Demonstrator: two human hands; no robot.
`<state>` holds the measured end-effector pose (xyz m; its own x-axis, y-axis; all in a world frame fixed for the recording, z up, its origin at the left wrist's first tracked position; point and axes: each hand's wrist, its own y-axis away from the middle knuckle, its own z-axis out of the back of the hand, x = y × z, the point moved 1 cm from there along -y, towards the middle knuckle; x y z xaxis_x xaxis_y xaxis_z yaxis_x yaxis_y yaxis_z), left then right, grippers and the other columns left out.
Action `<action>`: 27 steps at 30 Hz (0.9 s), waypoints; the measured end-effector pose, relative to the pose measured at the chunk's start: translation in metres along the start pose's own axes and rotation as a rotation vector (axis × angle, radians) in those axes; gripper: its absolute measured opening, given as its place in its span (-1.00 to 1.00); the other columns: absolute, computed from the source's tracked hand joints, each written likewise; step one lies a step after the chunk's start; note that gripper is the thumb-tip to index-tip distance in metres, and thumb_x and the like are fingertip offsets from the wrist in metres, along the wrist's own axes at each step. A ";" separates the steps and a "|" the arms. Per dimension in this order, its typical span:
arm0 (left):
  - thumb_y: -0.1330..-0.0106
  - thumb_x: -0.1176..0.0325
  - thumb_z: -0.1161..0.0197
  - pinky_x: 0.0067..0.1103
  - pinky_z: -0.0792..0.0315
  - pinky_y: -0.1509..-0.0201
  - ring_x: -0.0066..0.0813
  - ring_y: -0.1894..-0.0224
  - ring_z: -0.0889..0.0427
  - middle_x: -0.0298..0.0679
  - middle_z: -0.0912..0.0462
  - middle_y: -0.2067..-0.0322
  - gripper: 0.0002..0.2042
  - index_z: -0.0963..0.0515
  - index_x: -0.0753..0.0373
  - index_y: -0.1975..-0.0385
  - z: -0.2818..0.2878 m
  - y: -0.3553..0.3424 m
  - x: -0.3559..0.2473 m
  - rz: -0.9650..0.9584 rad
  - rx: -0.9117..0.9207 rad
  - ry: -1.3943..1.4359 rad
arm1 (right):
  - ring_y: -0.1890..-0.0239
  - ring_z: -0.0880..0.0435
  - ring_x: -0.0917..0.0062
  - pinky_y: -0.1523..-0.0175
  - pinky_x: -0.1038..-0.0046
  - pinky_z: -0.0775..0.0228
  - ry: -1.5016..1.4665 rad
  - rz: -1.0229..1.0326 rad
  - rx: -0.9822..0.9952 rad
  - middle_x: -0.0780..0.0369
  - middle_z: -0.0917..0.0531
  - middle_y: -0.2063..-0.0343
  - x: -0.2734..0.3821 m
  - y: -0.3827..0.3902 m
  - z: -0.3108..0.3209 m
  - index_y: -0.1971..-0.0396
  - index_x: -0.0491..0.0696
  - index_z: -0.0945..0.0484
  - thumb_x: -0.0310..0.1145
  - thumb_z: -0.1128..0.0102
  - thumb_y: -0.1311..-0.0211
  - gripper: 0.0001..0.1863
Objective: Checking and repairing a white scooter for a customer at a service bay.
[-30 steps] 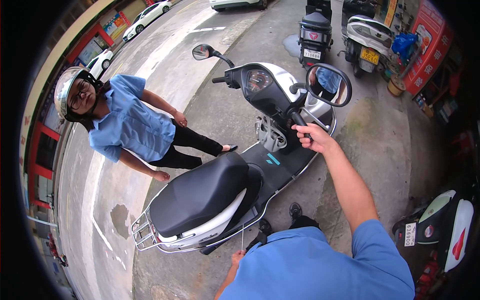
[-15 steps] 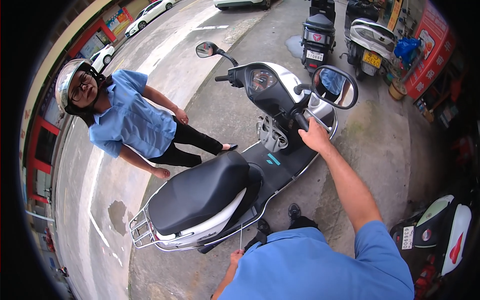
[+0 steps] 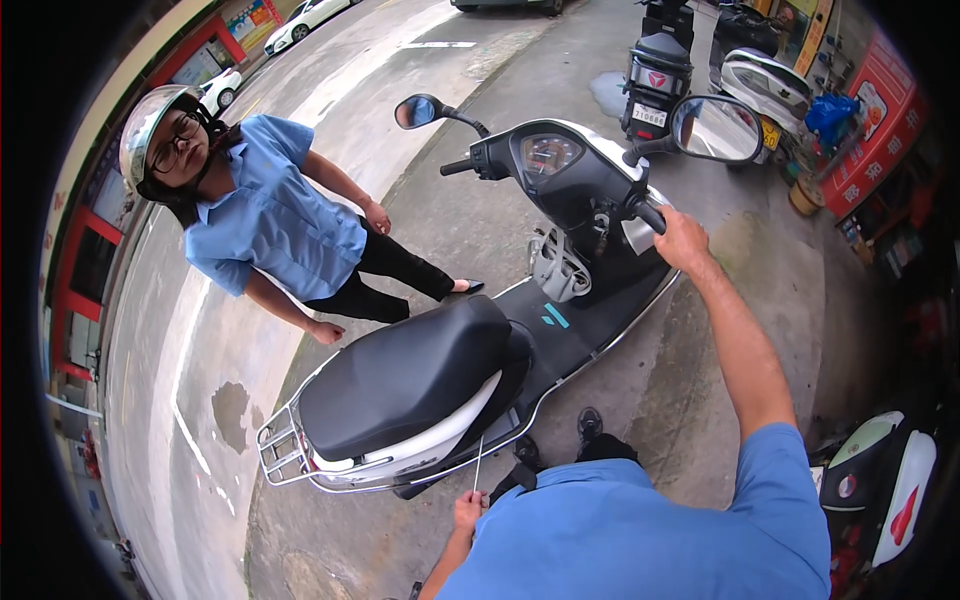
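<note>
A white and black scooter (image 3: pixel 398 395) stands crosswise before me, with a black seat, a teal-marked footboard (image 3: pixel 560 330) and a grey bag (image 3: pixel 560 262) hanging behind its front panel. My right hand (image 3: pixel 683 240) grips the right handlebar grip (image 3: pixel 648 214), below a round mirror (image 3: pixel 716 130). My left hand (image 3: pixel 470 509) is low beside my body, closed on a thin pale metal rod (image 3: pixel 480 460) that reaches the scooter's lower side. A person (image 3: pixel 280 225) in a helmet and blue shirt stands across the scooter, both hands hanging down.
Parked scooters stand ahead (image 3: pixel 658 80) and at lower right (image 3: pixel 870 485). A red sign (image 3: pixel 865 130), a blue bag (image 3: pixel 830 118) and clutter line the right side. Cars (image 3: pixel 300 30) are across the paved road (image 3: pixel 170 330), beside shopfronts (image 3: pixel 90 300).
The handlebar has turned, and my right hand has moved rightward and slightly up with the grip. The view has shifted a little; my left hand still holds the rod.
</note>
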<state>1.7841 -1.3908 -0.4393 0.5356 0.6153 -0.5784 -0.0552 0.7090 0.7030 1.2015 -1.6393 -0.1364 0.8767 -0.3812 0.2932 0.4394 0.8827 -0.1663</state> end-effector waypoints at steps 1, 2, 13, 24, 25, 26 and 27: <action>-0.30 0.24 -0.06 -0.52 -0.45 0.33 -0.50 0.48 -0.58 -0.26 -0.62 0.58 -0.73 -0.64 0.25 0.29 0.004 0.000 -0.004 -0.043 -0.003 -0.024 | 0.10 -0.61 0.15 0.00 0.12 -0.42 0.027 0.012 -0.003 0.04 -0.65 0.23 -0.004 -0.011 0.004 0.03 0.02 -0.51 -0.39 -0.19 0.01 -0.57; -0.30 0.24 -0.06 -0.52 -0.45 0.33 -0.50 0.48 -0.58 -0.26 -0.62 0.58 -0.73 -0.64 0.25 0.29 0.007 0.000 -0.008 -0.043 -0.007 -0.021 | 0.07 -0.59 0.15 -0.02 0.12 -0.41 0.049 0.051 -0.032 0.04 -0.61 0.17 -0.009 -0.022 0.004 0.06 0.03 -0.53 -0.41 -0.19 0.02 -0.59; -0.28 0.19 -0.14 -0.54 -0.41 0.36 -0.52 0.50 -0.55 -0.26 -0.58 0.60 -0.74 -0.59 0.27 0.38 -0.018 -0.034 -0.154 -0.309 0.009 -0.109 | 0.03 -0.50 0.25 -0.05 0.23 -0.40 0.405 0.152 -0.180 0.17 -0.54 0.17 -0.036 -0.111 0.023 0.27 0.00 -0.60 -0.49 -0.18 0.11 -0.71; -0.42 0.31 0.04 -0.36 -0.42 0.35 -0.09 0.45 -0.59 -0.06 -0.56 0.54 -0.82 -0.48 0.22 0.23 -0.167 -0.100 -0.356 -0.651 0.032 -0.072 | 0.00 -0.57 0.19 -0.10 0.17 -0.41 0.235 0.133 0.333 0.07 -0.59 0.08 -0.053 -0.152 0.029 0.12 -0.06 -0.58 -0.40 -0.09 0.08 -0.59; -0.42 0.32 0.04 -0.37 -0.42 0.35 -0.10 0.46 -0.59 -0.07 -0.55 0.54 -0.83 -0.47 0.23 0.23 -0.182 -0.107 -0.378 -0.689 0.001 -0.053 | -0.02 -0.55 0.16 -0.12 0.17 -0.40 0.237 0.122 0.380 0.06 -0.58 0.08 -0.053 -0.154 0.030 0.10 -0.07 -0.57 -0.39 -0.09 0.06 -0.58; -0.41 0.32 0.02 -0.36 -0.42 0.34 -0.10 0.45 -0.59 -0.08 -0.56 0.53 -0.84 -0.47 0.23 0.22 -0.197 -0.116 -0.398 -0.699 -0.055 -0.020 | -0.04 -0.53 0.15 -0.13 0.17 -0.39 0.222 0.122 0.384 0.05 -0.57 0.07 -0.053 -0.155 0.029 0.10 -0.08 -0.56 -0.38 -0.10 0.05 -0.59; -0.40 0.31 0.01 -0.35 -0.43 0.33 -0.10 0.44 -0.59 -0.08 -0.57 0.52 -0.84 -0.47 0.23 0.22 -0.211 -0.127 -0.417 -0.710 -0.113 0.014 | -0.06 -0.52 0.14 -0.14 0.17 -0.38 0.208 0.124 0.387 0.05 -0.57 0.05 -0.051 -0.155 0.028 0.09 -0.09 -0.56 -0.37 -0.11 0.03 -0.59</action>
<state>1.3898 -1.6642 -0.3747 0.4639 -0.0037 -0.8859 0.2153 0.9705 0.1087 1.0830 -1.7491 -0.0993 0.9562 -0.2783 0.0913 0.2579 0.9478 0.1877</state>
